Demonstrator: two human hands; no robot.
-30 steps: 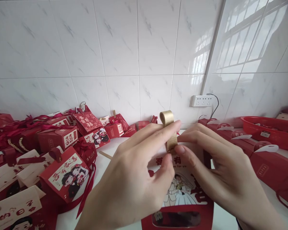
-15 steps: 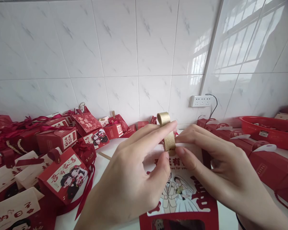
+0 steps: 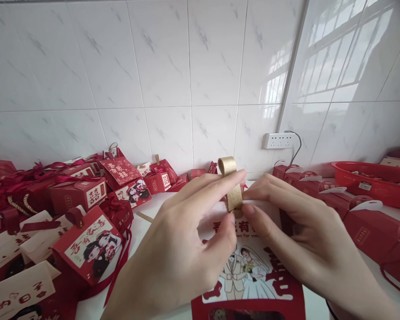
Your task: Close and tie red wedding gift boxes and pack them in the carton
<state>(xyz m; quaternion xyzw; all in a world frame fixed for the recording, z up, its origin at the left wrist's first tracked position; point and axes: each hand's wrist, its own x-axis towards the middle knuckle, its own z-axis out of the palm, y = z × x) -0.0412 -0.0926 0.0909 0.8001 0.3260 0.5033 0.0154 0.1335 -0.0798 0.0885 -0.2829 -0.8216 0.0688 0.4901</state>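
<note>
A glittery gold ribbon loop (image 3: pixel 234 195) stands up from the top of a red and white gift box (image 3: pixel 220 291) printed with a bride and groom. My left hand (image 3: pixel 183 235) is closed around the loop, index finger across its front and thumb low at its base. From the other side, the index finger and thumb of my right hand (image 3: pixel 293 231) pinch at the foot of the loop. The box's top edge is partly hidden behind my fingers. A dark window shows at the bottom of its front.
Red wedding boxes (image 3: pixel 90 249) with ribbons crowd the left side. More red boxes (image 3: pixel 363 231) line the right, beside a red plastic basin (image 3: pixel 370 191). A gold strip (image 3: pixel 144 216) lies on the white table. Behind is a tiled wall with a power socket (image 3: pixel 278 141).
Both hands keep their hold at the loop. The lower front of the gift box has shifted slightly, and my right fingertips have moved a little left.
</note>
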